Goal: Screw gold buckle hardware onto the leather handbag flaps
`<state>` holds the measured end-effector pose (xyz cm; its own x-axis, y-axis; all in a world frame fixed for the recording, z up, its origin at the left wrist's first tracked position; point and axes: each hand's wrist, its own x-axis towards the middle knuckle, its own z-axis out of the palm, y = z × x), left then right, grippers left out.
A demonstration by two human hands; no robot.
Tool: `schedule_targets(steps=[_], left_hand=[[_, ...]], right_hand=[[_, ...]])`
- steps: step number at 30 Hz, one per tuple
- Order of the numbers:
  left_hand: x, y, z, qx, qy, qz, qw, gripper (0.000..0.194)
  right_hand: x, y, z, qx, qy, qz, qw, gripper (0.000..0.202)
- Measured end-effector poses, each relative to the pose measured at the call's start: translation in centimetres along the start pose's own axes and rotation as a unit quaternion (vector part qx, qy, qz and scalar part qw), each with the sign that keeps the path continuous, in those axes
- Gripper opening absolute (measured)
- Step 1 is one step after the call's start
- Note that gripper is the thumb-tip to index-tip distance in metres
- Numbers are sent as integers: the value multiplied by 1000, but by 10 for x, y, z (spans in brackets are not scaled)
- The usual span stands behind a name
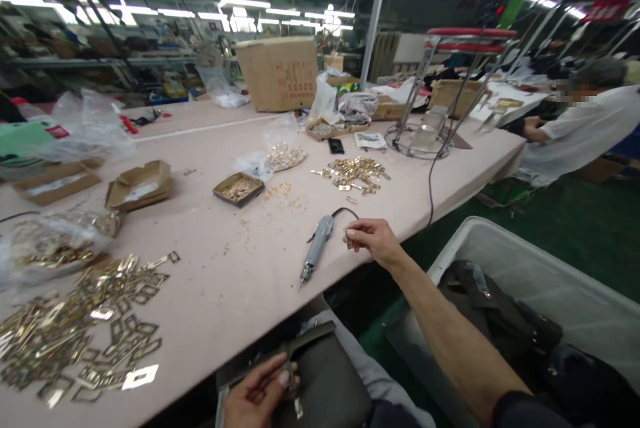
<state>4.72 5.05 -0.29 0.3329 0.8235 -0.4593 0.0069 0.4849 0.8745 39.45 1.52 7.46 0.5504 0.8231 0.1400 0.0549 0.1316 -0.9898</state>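
My right hand point(376, 240) is closed in a pinch over the table's front edge, on a small gold-coloured metal plate point(349, 241). Just left of it an electric screwdriver point(316, 251) lies on the table, its bit toward the edge. Below the tabletop, a dark olive bag point(333, 375) rests on my lap. My left hand point(260, 393) pinches the bag's left side, where a small shiny metal fitting point(299, 408) hangs by the fingertips. Exactly which part of the bag lies between those fingers is partly hidden.
Rectangular metal frames point(85, 328) are heaped at left, gold fittings point(357, 173) farther back. A small box point(239, 188) holds tiny parts. A red-topped metal stool point(470, 41) stands upturned or upright on the table. At right are a white bin point(540, 261) with dark bags and a seated person point(590, 121).
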Motion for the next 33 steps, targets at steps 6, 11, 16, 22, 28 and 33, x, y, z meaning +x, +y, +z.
schedule_targets(steps=[6,11,16,22,28,33], left_hand=[[-6,6,-8,-9,-38,4,999,49],[-11,-2,-10,-22,-33,18,999,43],[-13,0,-16,-26,-60,2,998,42],[-14,7,-21,-42,-86,-13,995,41],[-12,4,-23,-38,-105,-10,994,40],[-13,6,-23,-41,-105,-16,994,37]], right_hand=[[-87,24,84,95,-53,105,988,23],[-118,49,125,108,-102,184,972,31],[-121,49,137,64,-167,223,958,35],[-125,43,148,20,-198,217,956,27],[-131,44,154,-80,-227,145,960,14],[-129,42,154,-150,-236,93,956,10]])
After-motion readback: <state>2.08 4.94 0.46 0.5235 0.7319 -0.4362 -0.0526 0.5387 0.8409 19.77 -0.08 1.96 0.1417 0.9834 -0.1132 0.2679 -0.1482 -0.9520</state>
